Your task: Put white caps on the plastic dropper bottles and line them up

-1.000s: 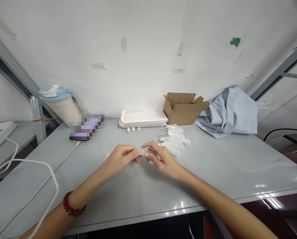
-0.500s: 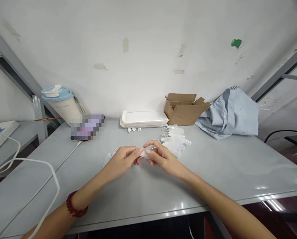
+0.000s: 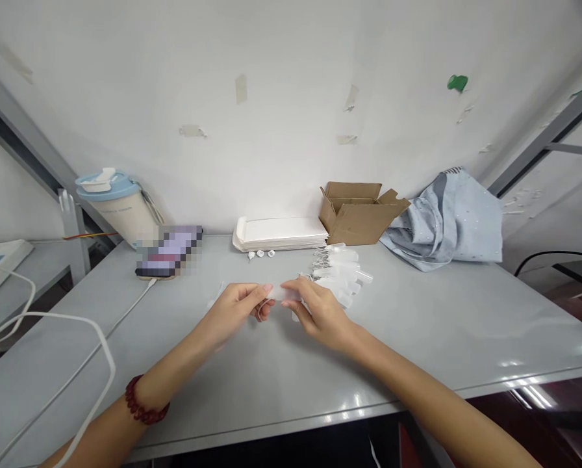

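Pinching small clear tube (image 3: pixel 282 294) between left hand (image 3: pixel 237 309) and right hand (image 3: pixel 320 312), fingers closed on its ends.

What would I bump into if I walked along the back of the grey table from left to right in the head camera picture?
Cream jug with a pale blue lid → blurred phone on a white cable → flat stack of white trays → open brown cardboard box → crumpled light blue cloth.
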`<action>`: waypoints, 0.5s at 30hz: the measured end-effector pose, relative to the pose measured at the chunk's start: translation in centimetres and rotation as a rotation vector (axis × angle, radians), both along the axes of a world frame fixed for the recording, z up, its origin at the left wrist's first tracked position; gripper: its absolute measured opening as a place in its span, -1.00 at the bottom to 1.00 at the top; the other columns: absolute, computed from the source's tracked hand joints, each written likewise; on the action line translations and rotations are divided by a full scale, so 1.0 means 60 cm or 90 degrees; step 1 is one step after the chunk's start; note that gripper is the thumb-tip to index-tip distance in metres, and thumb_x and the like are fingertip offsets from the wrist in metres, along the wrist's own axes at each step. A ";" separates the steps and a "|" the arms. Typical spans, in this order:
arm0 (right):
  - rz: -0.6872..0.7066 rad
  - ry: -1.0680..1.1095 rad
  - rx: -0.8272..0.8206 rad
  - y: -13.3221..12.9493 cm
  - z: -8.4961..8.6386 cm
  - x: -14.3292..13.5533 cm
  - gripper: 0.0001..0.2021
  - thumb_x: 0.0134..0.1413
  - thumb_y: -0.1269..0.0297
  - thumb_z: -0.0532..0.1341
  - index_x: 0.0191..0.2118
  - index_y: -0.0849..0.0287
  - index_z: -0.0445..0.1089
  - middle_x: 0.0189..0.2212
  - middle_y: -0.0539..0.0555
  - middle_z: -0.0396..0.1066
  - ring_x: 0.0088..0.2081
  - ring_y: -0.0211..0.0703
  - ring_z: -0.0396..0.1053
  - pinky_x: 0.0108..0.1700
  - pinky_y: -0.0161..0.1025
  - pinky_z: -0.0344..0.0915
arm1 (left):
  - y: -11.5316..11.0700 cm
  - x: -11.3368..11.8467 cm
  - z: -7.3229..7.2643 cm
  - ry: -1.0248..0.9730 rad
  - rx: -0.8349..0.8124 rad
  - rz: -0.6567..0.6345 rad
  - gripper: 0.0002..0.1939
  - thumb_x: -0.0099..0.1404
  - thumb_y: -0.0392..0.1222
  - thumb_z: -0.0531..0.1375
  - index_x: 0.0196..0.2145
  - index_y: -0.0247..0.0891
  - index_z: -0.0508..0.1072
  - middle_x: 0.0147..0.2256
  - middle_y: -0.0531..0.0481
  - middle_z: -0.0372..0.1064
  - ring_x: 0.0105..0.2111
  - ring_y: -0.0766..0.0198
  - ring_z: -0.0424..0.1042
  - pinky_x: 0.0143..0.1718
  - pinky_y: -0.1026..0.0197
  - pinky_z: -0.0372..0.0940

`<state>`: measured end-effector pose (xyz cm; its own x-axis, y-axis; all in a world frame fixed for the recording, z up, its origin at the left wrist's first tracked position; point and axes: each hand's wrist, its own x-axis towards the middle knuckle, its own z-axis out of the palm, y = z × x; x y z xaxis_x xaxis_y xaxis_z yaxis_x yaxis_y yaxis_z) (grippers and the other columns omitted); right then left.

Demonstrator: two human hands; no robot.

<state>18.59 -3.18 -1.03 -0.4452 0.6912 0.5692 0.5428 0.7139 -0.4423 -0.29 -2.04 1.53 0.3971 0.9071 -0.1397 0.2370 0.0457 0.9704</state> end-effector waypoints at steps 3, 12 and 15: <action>-0.010 0.031 -0.022 0.000 0.000 -0.001 -0.79 0.24 0.26 0.00 -0.13 0.24 0.25 -0.51 0.05 0.32 -0.53 -0.24 0.22 -0.47 -0.31 0.17 | 0.000 0.002 -0.003 0.023 0.048 -0.014 -0.57 0.25 0.08 0.04 -0.57 -0.31 0.38 -0.59 0.04 0.28 -0.50 0.30 0.26 -0.38 0.26 0.19; -0.015 0.191 -0.353 -0.007 0.027 -0.002 -0.74 0.19 0.16 0.05 -0.36 0.24 0.34 -0.66 -0.07 0.20 -0.59 -0.34 0.13 -0.53 -0.37 0.04 | -0.010 0.008 0.001 0.074 0.120 -0.013 -0.61 0.26 0.01 0.03 -0.55 -0.30 0.40 -0.52 0.03 0.34 -0.44 0.28 0.31 -0.32 0.28 0.20; -0.012 0.246 -0.426 -0.004 0.030 -0.001 -0.70 0.16 0.11 0.07 -0.44 0.23 0.31 -0.67 -0.10 0.12 -0.61 -0.37 0.05 -0.54 -0.37 0.01 | -0.011 0.010 0.001 0.070 0.133 -0.009 -0.64 0.26 -0.01 0.05 -0.55 -0.29 0.41 -0.52 0.03 0.35 -0.43 0.28 0.31 -0.32 0.28 0.21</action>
<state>18.52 -3.41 0.75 -0.2847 0.9482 0.1411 0.2708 0.2207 -0.9370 0.34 -2.72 1.59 0.4034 0.9150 0.0079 0.3403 -0.1580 0.9269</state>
